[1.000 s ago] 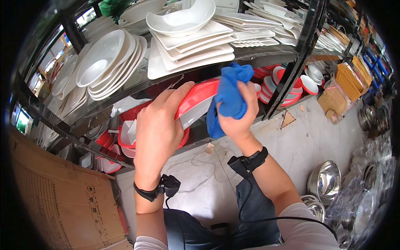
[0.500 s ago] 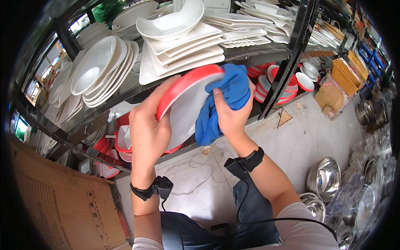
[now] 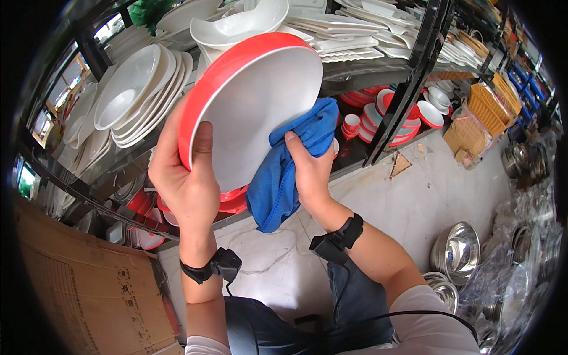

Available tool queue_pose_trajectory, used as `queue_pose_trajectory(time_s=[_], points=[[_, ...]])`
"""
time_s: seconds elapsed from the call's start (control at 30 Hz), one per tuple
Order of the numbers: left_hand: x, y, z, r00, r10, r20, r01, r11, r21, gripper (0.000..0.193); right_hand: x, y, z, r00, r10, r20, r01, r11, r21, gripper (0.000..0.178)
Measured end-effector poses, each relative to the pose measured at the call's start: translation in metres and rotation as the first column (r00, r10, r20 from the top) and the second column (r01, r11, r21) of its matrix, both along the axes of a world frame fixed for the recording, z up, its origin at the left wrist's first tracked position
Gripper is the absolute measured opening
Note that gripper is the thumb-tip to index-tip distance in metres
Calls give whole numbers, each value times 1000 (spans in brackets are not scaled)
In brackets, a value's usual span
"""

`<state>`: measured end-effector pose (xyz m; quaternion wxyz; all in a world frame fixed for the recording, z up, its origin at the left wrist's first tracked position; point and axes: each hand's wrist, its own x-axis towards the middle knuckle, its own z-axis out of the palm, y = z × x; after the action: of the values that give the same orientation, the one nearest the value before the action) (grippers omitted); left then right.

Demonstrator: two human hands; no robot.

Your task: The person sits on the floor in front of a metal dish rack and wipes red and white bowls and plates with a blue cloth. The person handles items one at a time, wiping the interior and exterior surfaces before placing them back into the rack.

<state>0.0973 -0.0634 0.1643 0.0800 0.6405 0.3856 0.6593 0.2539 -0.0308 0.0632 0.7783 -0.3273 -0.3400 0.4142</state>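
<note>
A wide bowl (image 3: 254, 106), white inside and red outside, is tilted up in front of the shelf with its white inside facing me. My left hand (image 3: 186, 171) grips its left rim, thumb on the inner face and fingers behind the red wall. In my right hand (image 3: 310, 168) is a blue cloth (image 3: 278, 183), bunched against the bowl's right edge, with my thumb on top. One end of the cloth hangs below the bowl. The fingers of my right hand are hidden behind the cloth.
White plates (image 3: 133, 89) and platters crowd the dark metal shelf (image 3: 355, 77). Red-and-white bowls (image 3: 387, 121) sit on the lower level. A cardboard box (image 3: 89, 278) stands at left; steel bowls (image 3: 458, 254), plastic wrapping (image 3: 520, 266) and a wicker basket (image 3: 491, 109) are at right.
The bowl has turned so more of its white inside shows, and it looks larger and higher. Both hands have shifted left, the cloth moving left and down with my right hand.
</note>
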Motion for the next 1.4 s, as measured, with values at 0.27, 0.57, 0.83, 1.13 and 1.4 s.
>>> queue_pose_trajectory(time_s=[0.27, 0.57, 0.83, 1.13, 1.4], points=[[1, -4, 9, 933, -114, -342, 113, 993, -23, 68, 13, 8, 2, 935, -298, 192, 245, 934, 259, 59], [-4, -2, 10, 905, -164, -393, 91, 976, -197, 64, 32, 8, 6, 581, -690, 432, 363, 695, 621, 65], [-3, -2, 2, 979, -96, -181, 101, 995, 19, 33, 17, 0, 17, 979, -171, 109, 145, 966, 213, 54], [-2, -4, 3, 999, 10, -36, -8, 998, 61, 38, -1, -11, -2, 916, 313, -250, -347, 932, -108, 43], [-9, -16, 18, 980, -48, -193, 41, 998, -40, 46, 10, -1, -7, 909, 408, -88, -418, 889, -188, 48]])
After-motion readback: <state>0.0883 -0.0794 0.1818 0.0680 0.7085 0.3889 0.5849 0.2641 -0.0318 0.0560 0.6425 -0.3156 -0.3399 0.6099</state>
